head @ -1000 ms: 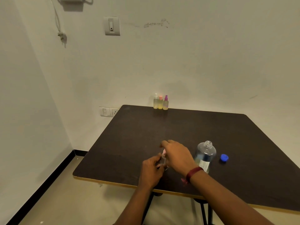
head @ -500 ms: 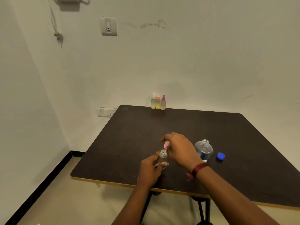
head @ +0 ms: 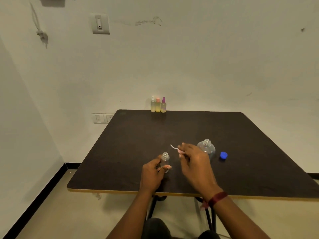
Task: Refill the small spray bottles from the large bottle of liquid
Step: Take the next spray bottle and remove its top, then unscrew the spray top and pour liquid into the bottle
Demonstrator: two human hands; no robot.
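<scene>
small spray bottle [head: 165,158], clear and with its neck open, is upright near the front of the dark worktop [head: 189,128], held by the left hand [head: 151,175]. the left fingers [head: 166,167] are curled round its lower body, thumb across the front and the others behind, so only the shoulder and threaded neck show above them; the hand hides the base, so whether it touches the worktop cannot be told. just to the right and a little higher, the right hand [head: 195,161] pinches the pink spray head [head: 179,150] between its curled fingers [head: 185,147]. the head's thin pale dip tube sticks out to the left, clear of the bottle's mouth and not inside it. the two hands are near each other but apart. behind the right hand stands the large bottle [head: 206,149], transparent, upright and uncapped, partly hidden by the knuckles. its blue cap [head: 223,155] lies on the worktop just to its right, not touching it. at the far edge, against the wall, three filled spray bottles [head: 158,105] stand side by side with yellowish liquid and white, orange and purple tops. a dark red thread band [head: 216,199] circles the right wrist.
</scene>
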